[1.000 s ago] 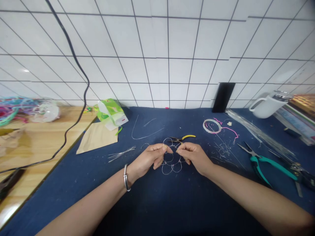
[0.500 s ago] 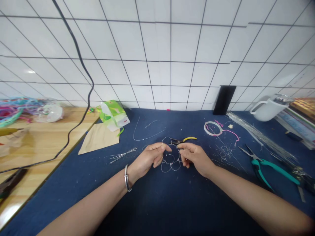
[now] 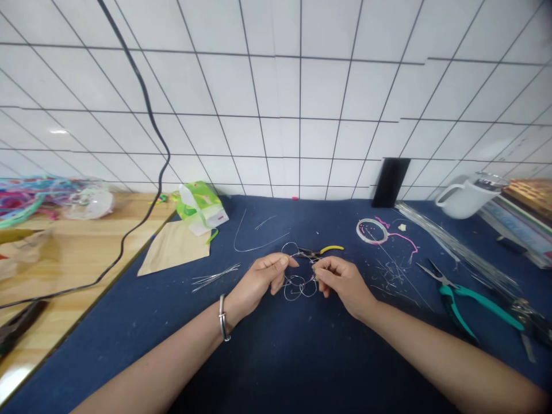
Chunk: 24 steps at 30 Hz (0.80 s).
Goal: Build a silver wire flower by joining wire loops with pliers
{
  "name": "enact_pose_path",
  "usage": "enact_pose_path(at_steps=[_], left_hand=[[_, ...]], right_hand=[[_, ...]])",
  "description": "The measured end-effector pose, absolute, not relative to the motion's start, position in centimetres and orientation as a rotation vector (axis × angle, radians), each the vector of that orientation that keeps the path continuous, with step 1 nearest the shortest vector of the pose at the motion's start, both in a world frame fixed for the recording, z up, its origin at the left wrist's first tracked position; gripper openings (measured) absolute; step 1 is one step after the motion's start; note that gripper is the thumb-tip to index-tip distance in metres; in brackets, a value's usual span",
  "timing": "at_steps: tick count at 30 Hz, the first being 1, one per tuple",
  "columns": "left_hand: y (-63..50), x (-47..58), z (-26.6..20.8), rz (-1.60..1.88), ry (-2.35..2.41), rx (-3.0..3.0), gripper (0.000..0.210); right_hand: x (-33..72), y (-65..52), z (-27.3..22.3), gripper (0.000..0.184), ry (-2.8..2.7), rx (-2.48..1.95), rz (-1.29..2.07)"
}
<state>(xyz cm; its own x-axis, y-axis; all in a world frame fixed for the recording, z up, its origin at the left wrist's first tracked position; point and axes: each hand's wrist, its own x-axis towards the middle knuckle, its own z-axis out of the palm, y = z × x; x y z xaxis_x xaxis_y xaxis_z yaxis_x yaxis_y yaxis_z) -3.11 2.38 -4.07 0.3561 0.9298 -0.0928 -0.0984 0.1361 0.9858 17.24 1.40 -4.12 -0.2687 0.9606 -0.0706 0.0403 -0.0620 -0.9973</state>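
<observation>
A thin silver wire piece bent into several round loops [image 3: 293, 299] hangs between my hands above the dark blue mat. My left hand [image 3: 266, 275], with a silver bangle [image 3: 222, 319] on its wrist, pinches the left side of it. On the other side, the fingertips of my right hand [image 3: 339, 280] are closed on the wire. Small pinkish beads seem to sit along it, too small to make out well. Just behind the loops lie pliers with a yellow handle [image 3: 332, 248], partly hidden by the wire.
Teal-handled pliers [image 3: 485, 300], wire offcuts [image 3: 393, 275] and a round dish of pink beads [image 3: 371, 231] lie to the right. Behind them are a wire bundle [image 3: 457, 247], a black slab [image 3: 391, 183] and a white mug [image 3: 463, 198]. At left are short wires [image 3: 215, 277] and a beige pouch [image 3: 175, 247].
The wire piece has tilted, so its loops look flatter and more overlapped. My right hand has turned slightly, and both hands keep their pinch. The whole view has shifted a little.
</observation>
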Motion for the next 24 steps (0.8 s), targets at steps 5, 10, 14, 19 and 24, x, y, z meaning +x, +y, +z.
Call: enact_pose_path(at_steps=[5,10,14,19,24], left_hand=[[2.3,-3.1,-3.9,0.852,0.909,1.229,0.030],[2.3,-3.2,-3.7,0.798,0.971,1.362,0.031],[2.3,-3.1,-3.7,0.869,1.089,1.515,0.022],[1.8,-3.0,-2.7,0.884,1.118,1.644,0.025],[1.0,-2.8,-1.1,0.991,1.142,1.860,0.026]], right_hand=[[17.3,1.2,-3.7,0.021,-1.450,-1.172,1.367],[17.4,1.2,-3.4,0.021,-1.526,-1.223,1.269],[17.4,1.1,-3.0,0.022,-1.575,-1.241,1.226],[17.2,0.7,-2.6,0.016,-1.728,-1.241,1.024],[16.8,0.0,-1.9,0.012,-1.919,-1.186,0.735]])
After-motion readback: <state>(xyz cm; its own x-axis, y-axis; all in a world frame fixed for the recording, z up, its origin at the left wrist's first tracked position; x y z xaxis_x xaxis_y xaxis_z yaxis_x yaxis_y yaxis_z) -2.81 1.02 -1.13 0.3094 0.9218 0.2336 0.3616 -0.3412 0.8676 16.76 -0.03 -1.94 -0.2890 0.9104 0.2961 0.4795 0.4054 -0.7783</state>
